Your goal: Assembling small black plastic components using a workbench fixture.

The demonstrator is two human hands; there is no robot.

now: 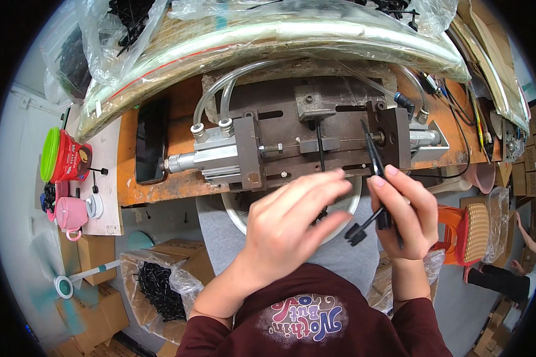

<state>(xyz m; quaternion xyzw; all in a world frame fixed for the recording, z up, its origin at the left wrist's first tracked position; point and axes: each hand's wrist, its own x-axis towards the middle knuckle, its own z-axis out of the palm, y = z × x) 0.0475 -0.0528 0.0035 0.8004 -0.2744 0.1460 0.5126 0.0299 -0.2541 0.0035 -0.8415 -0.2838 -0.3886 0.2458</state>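
Observation:
My right hand [406, 217] has its thumb and fingers closed round slim black pointed plastic pieces [375, 156]. One has a thin stem and a blocky black end [356, 234], which hangs out toward my left hand. How many pieces I hold, I cannot tell. My left hand [292, 223] is open in front of the clamping fixture [286, 140], fingers stretched and slightly blurred, with nothing visible in it. A thin black rod [321, 146] stands in the fixture's middle, between two metal cylinders [217, 163] [423, 140] at the sides. Below my hands, a white bucket [235, 217] sits between my knees.
Plastic-wrapped long bundles [280, 44] lie along the bench's far side. A phone [151, 140], a red tub [71, 157] and a pink cup [71, 214] are at left. A box of black pieces [161, 291] and a fan [64, 287] stand lower left; an orange stool [464, 232] and another person [518, 273] are right.

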